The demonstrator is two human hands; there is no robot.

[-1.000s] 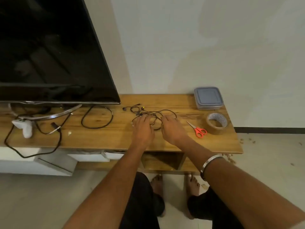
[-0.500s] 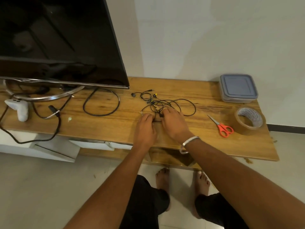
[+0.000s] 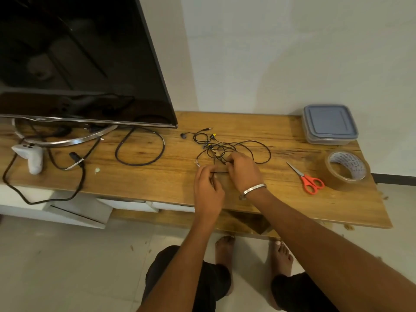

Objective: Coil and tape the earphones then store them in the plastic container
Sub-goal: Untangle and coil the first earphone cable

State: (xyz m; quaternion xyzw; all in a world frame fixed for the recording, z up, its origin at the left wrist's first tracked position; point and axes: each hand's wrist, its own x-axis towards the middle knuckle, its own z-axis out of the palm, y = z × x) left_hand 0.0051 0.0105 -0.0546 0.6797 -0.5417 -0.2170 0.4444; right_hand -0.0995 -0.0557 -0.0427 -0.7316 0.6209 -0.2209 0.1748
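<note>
Black earphones (image 3: 234, 146) lie in a tangle on the wooden TV bench (image 3: 157, 176), with a jack and small earbuds at the far side. My left hand (image 3: 208, 190) pinches a stretch of the cord near the front. My right hand (image 3: 244, 170), with a metal bangle on the wrist, grips the same cord just to the right, and a short taut piece runs between the two hands. A lidded plastic container (image 3: 328, 124) sits at the back right corner. A roll of brown tape (image 3: 346, 170) and orange-handled scissors (image 3: 309, 180) lie to the right.
A large TV (image 3: 78, 59) on a curved metal stand fills the left. A looped black cable (image 3: 139, 149), a white controller (image 3: 31, 157) and more black cords lie under it. The bench's front edge is close to my bare feet.
The view has shifted closer and lower. Both hands have drawn back toward the front edge, pulling a length of cord out of the tangle between them.
</note>
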